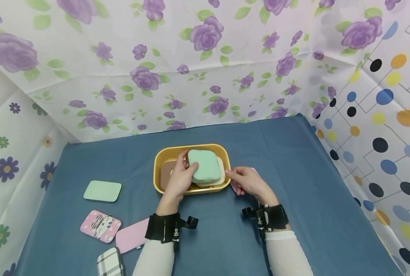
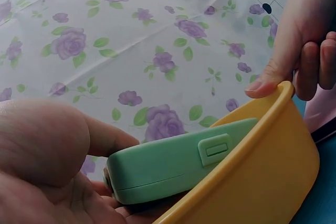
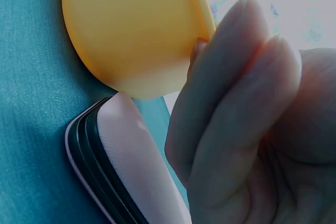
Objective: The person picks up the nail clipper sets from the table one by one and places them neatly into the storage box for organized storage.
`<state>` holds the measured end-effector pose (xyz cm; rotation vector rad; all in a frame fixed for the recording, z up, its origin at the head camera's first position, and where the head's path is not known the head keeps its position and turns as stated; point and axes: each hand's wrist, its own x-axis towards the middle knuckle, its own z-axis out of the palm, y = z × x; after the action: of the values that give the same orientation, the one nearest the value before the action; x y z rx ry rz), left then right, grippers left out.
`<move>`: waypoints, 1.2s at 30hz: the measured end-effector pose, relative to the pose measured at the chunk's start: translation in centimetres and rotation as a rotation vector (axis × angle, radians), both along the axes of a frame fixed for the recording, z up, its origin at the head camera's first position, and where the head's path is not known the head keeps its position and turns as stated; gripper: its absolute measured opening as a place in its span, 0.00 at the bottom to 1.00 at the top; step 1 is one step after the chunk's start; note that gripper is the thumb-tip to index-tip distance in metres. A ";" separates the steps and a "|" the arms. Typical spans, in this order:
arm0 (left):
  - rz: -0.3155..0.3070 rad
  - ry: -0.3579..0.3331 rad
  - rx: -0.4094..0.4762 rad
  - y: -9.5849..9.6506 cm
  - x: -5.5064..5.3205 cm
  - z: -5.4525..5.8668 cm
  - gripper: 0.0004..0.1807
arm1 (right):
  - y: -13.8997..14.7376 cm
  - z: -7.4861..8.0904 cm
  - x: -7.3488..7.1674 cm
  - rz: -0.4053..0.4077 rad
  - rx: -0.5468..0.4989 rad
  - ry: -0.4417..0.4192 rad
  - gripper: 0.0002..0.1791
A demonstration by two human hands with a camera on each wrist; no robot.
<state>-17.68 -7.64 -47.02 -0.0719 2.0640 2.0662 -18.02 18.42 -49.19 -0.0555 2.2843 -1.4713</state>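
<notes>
A yellow plastic basin [image 1: 158, 153] stands on the blue cloth. My left hand [image 1: 179, 177] grips a mint-green square case [image 1: 205, 165] by its left side, thumb near the top edge. In the left wrist view the case's small latch faces the camera and the case tilts inside the basin. Under the case lies a cream-coloured box [image 1: 222, 171], mostly hidden. A brown item [image 1: 166, 173] is at the basin's left end. My right hand [image 1: 250, 181] pinches the basin's right rim, thumb over the edge. Below this hand lies a pink case with a black zip edge [image 3: 136, 150].
On the left of the cloth lie a pale green tin [image 1: 103, 191], a pink cartoon-print case [image 1: 100, 226], a plain pink case [image 1: 132, 234] partly behind the left forearm, and a plaid case [image 1: 110, 263]. Floral sheeting [image 1: 191, 88] rises behind; dotted sheeting [image 1: 381, 153] stands at the right.
</notes>
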 end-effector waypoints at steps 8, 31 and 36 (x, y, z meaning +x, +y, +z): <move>-0.017 0.011 -0.114 0.2 0.0 0.0 0.41 | 0.0 0.0 -0.1 -0.004 0.001 -0.005 0.29; -0.099 0.113 -0.314 2.2 0.9 0.1 0.41 | 0.1 -0.2 0.0 0.005 -0.009 -0.002 0.28; -0.102 0.113 -0.356 2.5 1.0 0.3 0.42 | 0.1 -0.2 0.0 0.003 -0.012 -0.007 0.28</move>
<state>-16.67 -5.19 -46.76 0.0932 2.4269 1.6603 -18.06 18.57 -49.38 -0.0569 2.2690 -1.4814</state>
